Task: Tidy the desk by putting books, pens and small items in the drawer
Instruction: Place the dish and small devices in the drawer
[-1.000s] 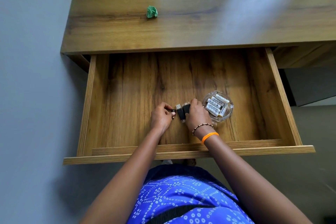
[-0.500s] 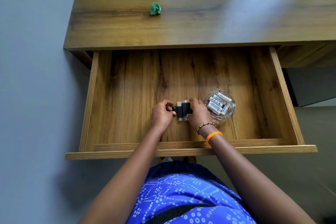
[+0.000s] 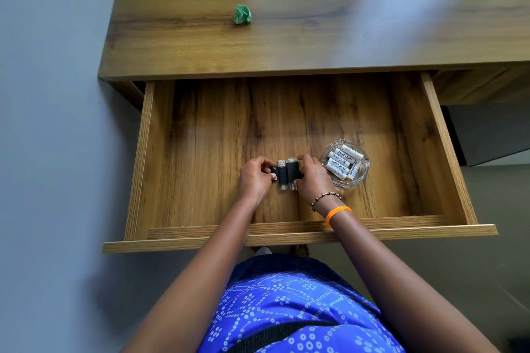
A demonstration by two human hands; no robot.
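Observation:
The wooden drawer [image 3: 447, 152] stands pulled out below the desk top [image 3: 315, 37]. On its floor, near the front, lie small black USB sticks [image 3: 288, 173] side by side. My left hand [image 3: 253, 179] pinches the leftmost stick with thumb and fingers. My right hand [image 3: 311, 178] holds the right side of the group, fingers curled over it. A clear glass dish [image 3: 360, 178] with several white batteries [image 3: 344, 162] sits just right of my right hand.
A crumpled green paper ball [image 3: 242, 15] lies on the desk top at the back left. A grey wall runs along the left. The drawer's left half and back are bare wood.
The USB sticks, spread apart a second ago, now sit pushed together between my two hands. The view has shifted slightly.

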